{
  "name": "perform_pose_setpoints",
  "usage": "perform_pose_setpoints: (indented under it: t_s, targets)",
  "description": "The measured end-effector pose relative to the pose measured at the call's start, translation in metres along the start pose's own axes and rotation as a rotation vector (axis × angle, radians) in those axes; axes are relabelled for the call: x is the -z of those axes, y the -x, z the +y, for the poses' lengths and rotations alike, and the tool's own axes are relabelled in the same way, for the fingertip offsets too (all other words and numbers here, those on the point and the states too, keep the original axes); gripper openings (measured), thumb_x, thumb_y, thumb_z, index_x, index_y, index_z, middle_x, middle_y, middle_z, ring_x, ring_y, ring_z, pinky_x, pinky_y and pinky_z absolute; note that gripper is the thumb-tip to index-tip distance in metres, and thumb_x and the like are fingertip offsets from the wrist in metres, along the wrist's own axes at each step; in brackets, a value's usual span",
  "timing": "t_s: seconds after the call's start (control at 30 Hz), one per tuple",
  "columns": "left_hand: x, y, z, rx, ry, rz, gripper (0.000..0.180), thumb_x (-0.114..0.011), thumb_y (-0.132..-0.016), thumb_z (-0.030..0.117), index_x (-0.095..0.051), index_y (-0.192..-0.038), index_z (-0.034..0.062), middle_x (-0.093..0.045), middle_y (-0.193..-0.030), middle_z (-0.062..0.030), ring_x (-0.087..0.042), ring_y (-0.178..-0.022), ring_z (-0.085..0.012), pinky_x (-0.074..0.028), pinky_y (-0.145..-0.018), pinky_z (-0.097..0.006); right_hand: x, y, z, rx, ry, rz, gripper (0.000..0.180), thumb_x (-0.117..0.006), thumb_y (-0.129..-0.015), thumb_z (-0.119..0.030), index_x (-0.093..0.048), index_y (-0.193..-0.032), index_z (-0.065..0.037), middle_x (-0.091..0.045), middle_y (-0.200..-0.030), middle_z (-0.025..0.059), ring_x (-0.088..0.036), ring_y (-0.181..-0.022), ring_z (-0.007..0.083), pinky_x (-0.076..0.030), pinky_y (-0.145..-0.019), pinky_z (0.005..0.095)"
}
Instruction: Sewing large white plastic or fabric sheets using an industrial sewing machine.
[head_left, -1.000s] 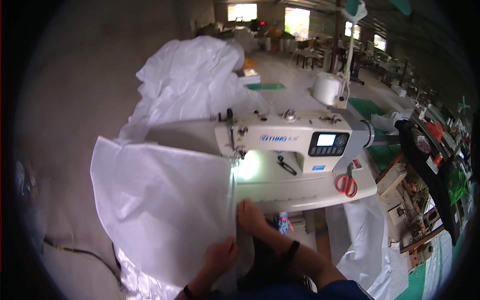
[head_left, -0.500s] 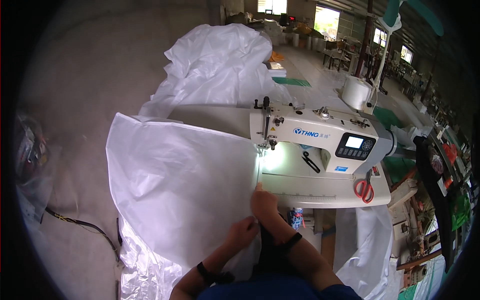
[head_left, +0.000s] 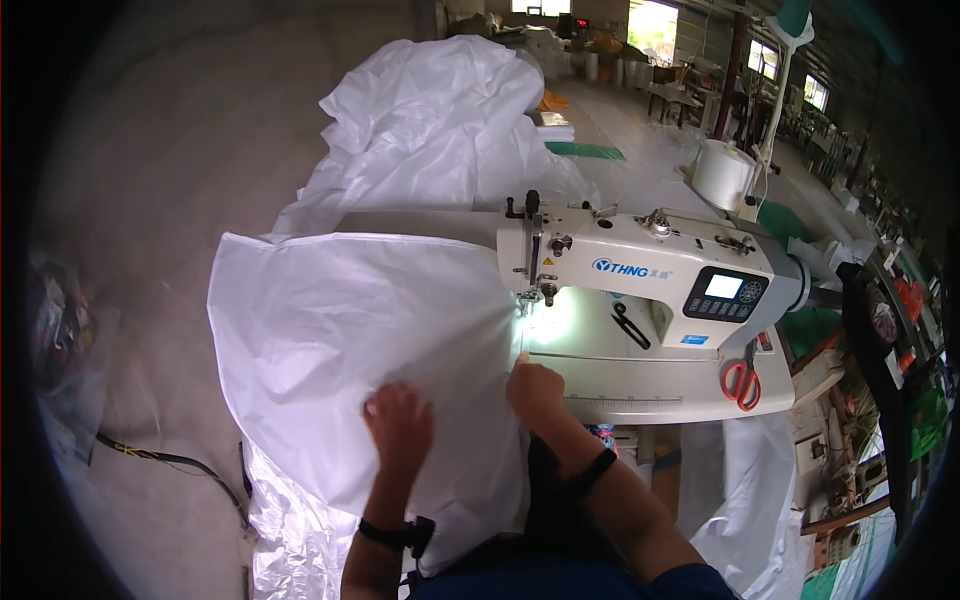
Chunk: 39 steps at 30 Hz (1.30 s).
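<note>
A large white woven sheet (head_left: 330,330) lies spread over the sewing table, its right edge under the needle of a white industrial sewing machine (head_left: 650,270). My left hand (head_left: 400,425) presses flat on the sheet near its front edge. Further right, my right hand (head_left: 537,388) pinches the sheet's edge just in front of the needle area (head_left: 530,300), which a lamp lights up.
Red-handled scissors (head_left: 741,382) lie on the table (head_left: 640,385) to the right of the machine. A heap of white sheeting (head_left: 440,110) is piled behind it. A large thread cone (head_left: 723,172) stands at the back right. A cable (head_left: 170,460) runs across the concrete floor on the left.
Both hands have moved forward along the sheet toward the needle. My head has shifted, so the machine now sits further right and nearer in the view.
</note>
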<state>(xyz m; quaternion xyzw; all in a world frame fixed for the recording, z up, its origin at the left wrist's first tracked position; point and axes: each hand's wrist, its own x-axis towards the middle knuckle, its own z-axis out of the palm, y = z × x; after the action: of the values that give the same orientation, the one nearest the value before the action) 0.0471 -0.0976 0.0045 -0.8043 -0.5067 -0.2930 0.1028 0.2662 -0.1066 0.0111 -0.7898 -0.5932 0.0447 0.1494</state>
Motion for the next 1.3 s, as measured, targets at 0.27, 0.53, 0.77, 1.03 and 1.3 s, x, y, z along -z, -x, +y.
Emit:
perform_pose_setpoints:
  t_s: [0.27,0.53,0.77,1.03,1.3]
  targets:
    - [-0.004,-0.042,-0.06,0.093,0.049,-0.267,0.044,-0.064,-0.076,0.035,-0.057,-0.116,0.0178,-0.045,-0.129,-0.0082,-0.039,-0.122,-0.0304,-0.026,-0.095,-0.064,-0.005,-0.037,-0.004,-0.02,0.074,-0.052,0.042,-0.051,-0.079,-0.012,-0.052,-0.116,0.007,-0.065,-0.074,0.0087,-0.065,-0.067,0.0232,-0.05,-0.058,0.0336]
    - [-0.036,-0.107,-0.073,0.042,0.063,-0.412,0.044,-0.062,-0.077,0.037,-0.057,-0.117,0.0182,-0.044,-0.134,-0.0078,-0.037,-0.125,-0.029,-0.025,-0.095,-0.064,-0.016,-0.057,0.01,-0.035,0.039,0.171,0.019,-0.05,-0.083,-0.018,-0.059,-0.092,-0.003,-0.06,-0.089,0.0142,-0.063,-0.081,0.0255,-0.051,-0.068,0.0357]
    - [-0.069,-0.148,-0.105,0.04,0.066,-0.596,0.053,-0.053,-0.081,0.049,-0.048,-0.127,0.0247,-0.036,-0.141,-0.0047,-0.024,-0.134,-0.0196,-0.014,-0.102,-0.065,-0.027,-0.029,0.016,-0.027,-0.526,0.191,0.027,-0.049,-0.083,-0.022,-0.059,-0.095,0.0,-0.061,-0.084,0.022,-0.062,-0.079,0.0339,-0.048,-0.07,0.0438]
    - [-0.001,-0.048,-0.071,-0.055,0.355,-0.037,0.021,-0.064,-0.077,0.017,-0.065,-0.097,0.0097,-0.061,-0.101,-0.0112,-0.054,-0.101,-0.0312,-0.04,-0.084,-0.044,-0.088,0.105,0.032,0.156,-1.046,-0.647,0.03,-0.054,-0.088,-0.028,-0.061,-0.104,-0.004,-0.06,-0.11,0.0162,-0.062,-0.091,0.0254,-0.048,-0.081,0.0346]
    - [0.075,0.061,-0.003,0.166,0.387,-0.156,0.025,-0.068,-0.075,0.022,-0.066,-0.097,0.0117,-0.055,-0.111,-0.0124,-0.051,-0.104,-0.0343,-0.038,-0.089,-0.051,-0.063,0.073,-0.033,-0.194,-1.305,-1.035,0.033,-0.056,-0.086,-0.03,-0.06,-0.106,-0.004,-0.06,-0.112,0.0154,-0.062,-0.09,0.0249,-0.048,-0.081,0.0345]
